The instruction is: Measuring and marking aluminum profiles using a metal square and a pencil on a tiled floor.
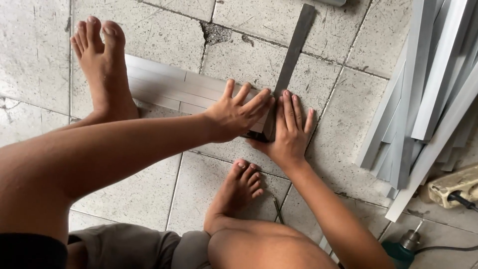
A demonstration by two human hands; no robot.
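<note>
A: What is closest to us?

B: Two bare knees and gray shorts [129, 246]. One foot [238, 192] is flat on the tile floor [149, 194], just under the hands.

A: What are the hands doing?

B: The left hand [234, 113] is pressed flat, fingers spread wide, on the end of some gray strips [169, 84] lying side by side. The right hand [289, 132] is flat too, fingers close together, touching a dark metal ruler [294, 47]. The fingertips of both hands almost meet. Neither hand grips anything.

A: Where does the ruler go?

B: It runs up and away from the hands, across the strips.

A: And farther off?

B: The other foot [102, 65] rests on the strips at the left. At the right is a pile of long gray strips [428, 94], with a drill [406, 244] and a tool with a cord [455, 187] near it.
</note>
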